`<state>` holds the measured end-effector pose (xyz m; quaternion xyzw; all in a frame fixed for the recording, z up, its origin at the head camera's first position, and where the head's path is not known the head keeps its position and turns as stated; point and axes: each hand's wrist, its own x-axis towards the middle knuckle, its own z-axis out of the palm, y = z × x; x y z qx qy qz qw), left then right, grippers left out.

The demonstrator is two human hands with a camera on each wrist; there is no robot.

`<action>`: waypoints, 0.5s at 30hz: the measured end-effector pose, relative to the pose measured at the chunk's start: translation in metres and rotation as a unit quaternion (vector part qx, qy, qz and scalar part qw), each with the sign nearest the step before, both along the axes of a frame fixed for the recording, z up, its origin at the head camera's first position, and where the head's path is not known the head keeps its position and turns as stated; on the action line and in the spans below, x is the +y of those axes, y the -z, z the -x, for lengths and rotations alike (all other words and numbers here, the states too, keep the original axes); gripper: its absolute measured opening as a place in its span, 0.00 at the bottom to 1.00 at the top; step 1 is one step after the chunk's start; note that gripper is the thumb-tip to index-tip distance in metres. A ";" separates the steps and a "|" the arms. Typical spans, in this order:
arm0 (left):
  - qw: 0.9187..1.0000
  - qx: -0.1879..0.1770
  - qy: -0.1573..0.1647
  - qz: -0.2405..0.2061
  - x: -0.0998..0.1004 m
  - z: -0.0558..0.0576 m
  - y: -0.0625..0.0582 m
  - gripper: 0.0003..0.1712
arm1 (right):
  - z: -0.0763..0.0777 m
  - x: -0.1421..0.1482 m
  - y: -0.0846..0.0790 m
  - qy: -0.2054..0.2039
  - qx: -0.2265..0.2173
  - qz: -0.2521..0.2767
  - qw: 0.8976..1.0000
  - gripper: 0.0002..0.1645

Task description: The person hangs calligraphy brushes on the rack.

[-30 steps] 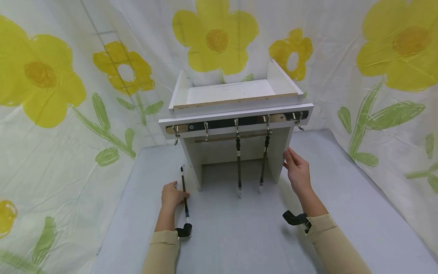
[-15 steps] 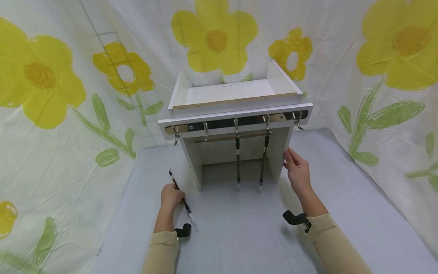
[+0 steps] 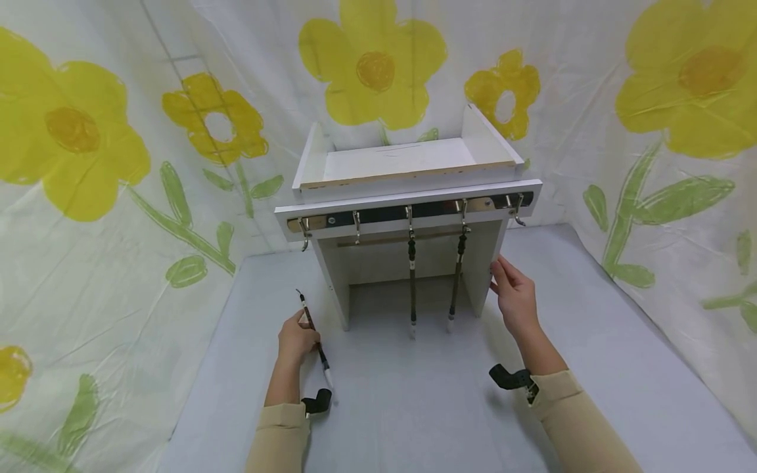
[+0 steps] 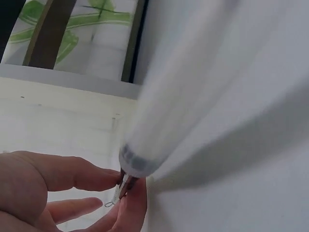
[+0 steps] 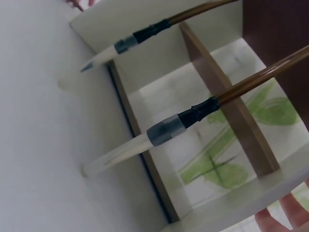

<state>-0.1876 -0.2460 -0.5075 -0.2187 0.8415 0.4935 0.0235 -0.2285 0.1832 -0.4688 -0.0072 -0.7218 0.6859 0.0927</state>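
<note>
My left hand [image 3: 296, 338] pinches a writing brush [image 3: 323, 360] by its dark handle, left of a white wooden stand [image 3: 408, 174]. The brush slants, its hanging loop pointing away and its clear-capped tip toward me; in the left wrist view the cap [image 4: 178, 101] looms large. My right hand [image 3: 516, 295] rests its fingertips at the outer side of the stand's right panel; in the right wrist view its fingers [image 5: 292, 210] show beyond that panel. Two similar brushes, one in the middle [image 3: 412, 282] and one farther right [image 3: 456, 279], hang tip down from the stand's hooks.
A dark metal strip [image 3: 384, 215] with several hooks runs along the stand's front; two hooks on the left and the far right one carry nothing. The stand sits on a pale table [image 3: 408, 407] before a flowered curtain [image 3: 236, 39].
In my left hand the brush has turned from nearly straight to slanting, its loop end left and its capped tip right. The right hand stays in place against the panel.
</note>
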 end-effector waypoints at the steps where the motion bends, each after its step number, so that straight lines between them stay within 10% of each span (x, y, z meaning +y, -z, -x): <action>1: 1.000 0.000 -0.002 -0.011 0.000 0.000 0.000 0.47 | 0.000 0.000 0.000 0.001 0.000 0.000 1.000 0.33; 15: 0.978 0.047 -0.044 -0.196 -0.002 0.004 -0.002 0.47 | 0.001 -0.001 0.000 0.004 -0.004 0.013 1.000 0.34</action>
